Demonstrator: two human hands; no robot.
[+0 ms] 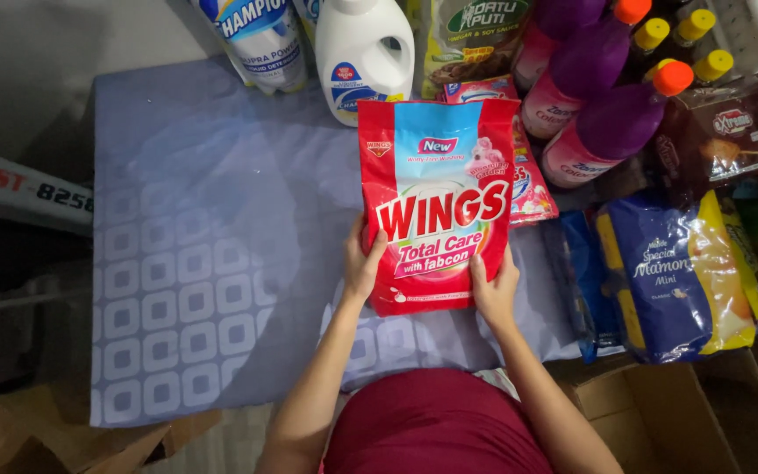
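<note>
Left hand (363,263): closed around the lower left edge of the red detergent pouch (436,206), thumb on its printed front, fingers behind.
Right hand (495,294): wrapped on the lower right corner of the same pouch, thumb in front.
Pouch: held upright just above the grey-blue patterned surface (195,263), squarely before the person in the red top.
Handling: a soft, glossy plastic bag that looks full, so likely fairly heavy and a little slippery; its sides give under the fingers, and the two bottom corners offer the surest hold.
Right of it: a dark blue and yellow snack bag (677,276) lies close by, with a cardboard box (651,421) at the near corner.
Behind it: a smaller pink-and-red sachet (528,189) sits partly hidden by the pouch; purple bottles (603,110) with orange and yellow caps crowd the far right.
Far edge: a white jug (363,48) stands beside a blue-labelled refill pack (261,39).
</note>
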